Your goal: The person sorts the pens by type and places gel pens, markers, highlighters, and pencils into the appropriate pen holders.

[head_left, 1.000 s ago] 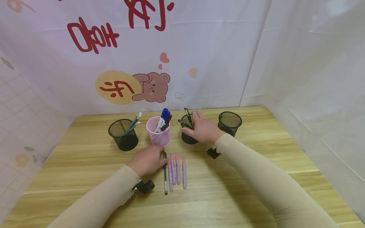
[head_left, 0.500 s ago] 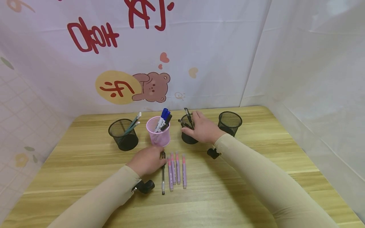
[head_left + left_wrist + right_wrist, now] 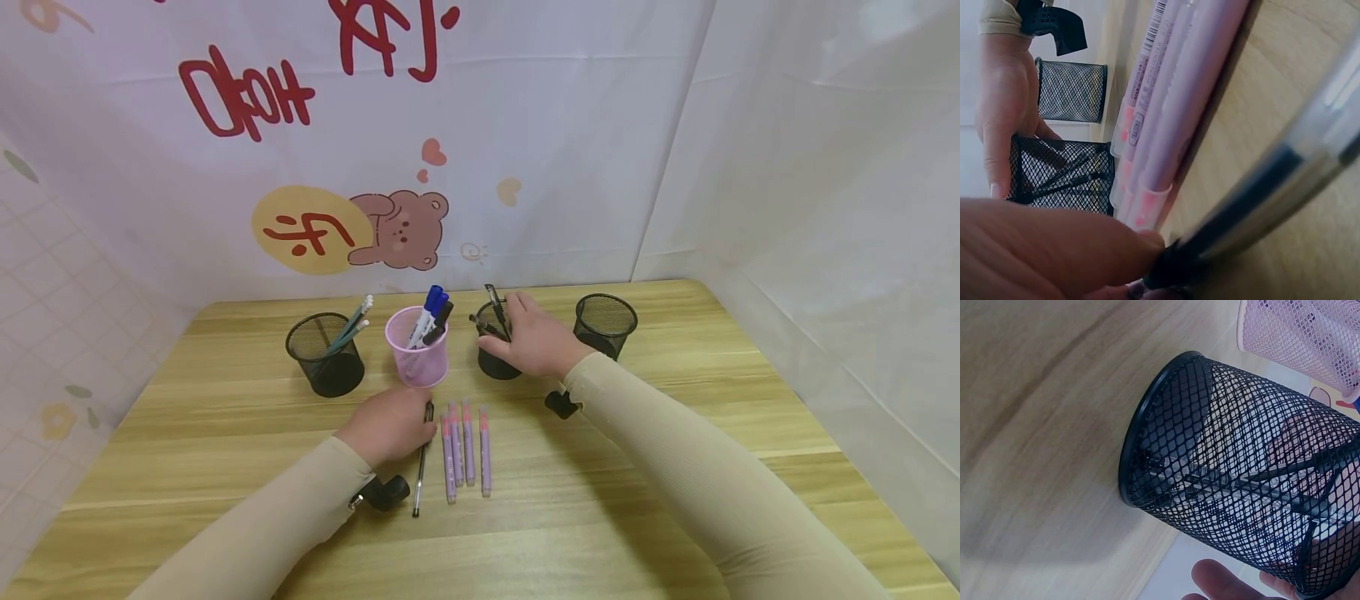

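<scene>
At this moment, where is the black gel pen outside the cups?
In the head view, the black gel pen is in the grip of the left hand, left of the four lilac markers and nearer than the pink mesh cup.

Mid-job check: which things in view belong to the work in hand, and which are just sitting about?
In the work, judging by the hands:
black pen, pinched by the left hand
middle black cup, gripped by the right hand

Apparently just nearby, in neither hand:
four purple pens
pink cup with markers
far-left cup with pencils
far-right cup
</scene>
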Demonstrator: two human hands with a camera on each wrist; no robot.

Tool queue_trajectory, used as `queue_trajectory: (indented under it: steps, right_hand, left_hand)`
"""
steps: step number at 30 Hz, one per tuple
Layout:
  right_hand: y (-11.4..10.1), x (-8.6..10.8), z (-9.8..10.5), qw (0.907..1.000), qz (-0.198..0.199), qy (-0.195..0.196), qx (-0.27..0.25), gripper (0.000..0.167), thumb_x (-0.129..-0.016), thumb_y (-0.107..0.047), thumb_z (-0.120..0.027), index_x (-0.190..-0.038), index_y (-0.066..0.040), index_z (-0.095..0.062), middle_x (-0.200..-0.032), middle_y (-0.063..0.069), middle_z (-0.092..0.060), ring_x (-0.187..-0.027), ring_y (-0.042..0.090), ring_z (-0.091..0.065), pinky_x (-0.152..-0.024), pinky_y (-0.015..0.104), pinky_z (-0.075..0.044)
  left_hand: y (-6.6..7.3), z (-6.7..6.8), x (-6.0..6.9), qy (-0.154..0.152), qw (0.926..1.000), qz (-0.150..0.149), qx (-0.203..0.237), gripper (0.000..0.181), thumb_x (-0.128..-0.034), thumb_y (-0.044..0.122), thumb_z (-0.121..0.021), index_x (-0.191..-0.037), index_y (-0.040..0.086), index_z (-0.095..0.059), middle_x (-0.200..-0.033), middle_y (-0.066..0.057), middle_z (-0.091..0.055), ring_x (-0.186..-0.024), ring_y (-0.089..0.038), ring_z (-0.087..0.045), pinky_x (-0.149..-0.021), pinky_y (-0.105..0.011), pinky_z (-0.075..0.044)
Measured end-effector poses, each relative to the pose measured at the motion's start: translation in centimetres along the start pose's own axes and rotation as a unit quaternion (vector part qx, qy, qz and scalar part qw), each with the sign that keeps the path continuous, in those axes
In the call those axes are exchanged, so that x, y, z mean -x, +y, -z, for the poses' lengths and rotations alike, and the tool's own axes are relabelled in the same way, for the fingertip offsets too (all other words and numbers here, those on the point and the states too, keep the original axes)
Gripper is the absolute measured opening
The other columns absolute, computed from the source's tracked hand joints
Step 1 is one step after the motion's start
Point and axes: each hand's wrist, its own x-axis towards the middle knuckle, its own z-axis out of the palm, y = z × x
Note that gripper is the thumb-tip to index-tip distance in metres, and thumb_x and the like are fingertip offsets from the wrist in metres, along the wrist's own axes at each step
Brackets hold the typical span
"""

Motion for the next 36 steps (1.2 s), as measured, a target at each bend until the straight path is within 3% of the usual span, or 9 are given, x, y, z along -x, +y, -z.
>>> queue_trajectory:
  steps: [9,19,28,36]
  right_hand:
    - [0.11,-0.02,0.05,0.9999,-0.005,-0.009,0.009,0.109,-0.097,-0.079,-0.044,-0.167,0.0,-0.014,-0.174,0.022,-0.019,-0.154,0.039,-0.038,-0.122,0.051,-0.042]
    - [0.08,-0.08,0.0,0.9999,-0.008,-0.008,0.005,0.105,-0.099,-0.073,-0.049,-0.167,0.0,-0.014,-0.174,0.023,-0.018,-0.154,0.041,-0.038,-0.122,0.052,-0.041]
    - [0.12,-0.06,0.0,1.0,-0.005,-0.006,0.006,0.109,-0.098,-0.078,-0.045,-0.167,0.0,-0.013,-0.174,0.023,-0.017,-0.154,0.04,-0.038,-0.122,0.051,-0.04]
    - [0.07,0.0,0.0,1.0,-0.002,-0.005,0.007,0.107,-0.099,-0.073,-0.048,-0.167,0.002,-0.013,-0.174,0.024,-0.017,-0.155,0.041,-0.037,-0.123,0.051,-0.039]
  left_hand:
    - [0.38,0.0,0.06,0.001,0.9999,-0.002,-0.014,0.024,-0.0925,0.03,-0.078,-0.095,0.009,-0.067,-0.077,-0.002,-0.062,-0.069,-0.022,-0.059,-0.067,-0.043,-0.055]
    - [0.55,0.05,0.04,-0.005,0.9999,-0.003,0.009,0.021,-0.0921,0.022,-0.076,-0.103,0.007,-0.066,-0.08,-0.003,-0.062,-0.071,-0.022,-0.058,-0.068,-0.04,-0.053]
    - [0.37,-0.12,-0.08,0.003,0.9997,-0.009,0.024,0.023,-0.0902,0.018,-0.075,-0.11,0.01,-0.066,-0.082,-0.001,-0.061,-0.073,-0.021,-0.058,-0.069,-0.04,-0.052]
    - [0.33,-0.09,0.05,0.019,0.9986,-0.01,0.048,0.023,-0.0896,0.013,-0.072,-0.112,0.011,-0.066,-0.085,-0.001,-0.063,-0.075,-0.021,-0.058,-0.072,-0.041,-0.053]
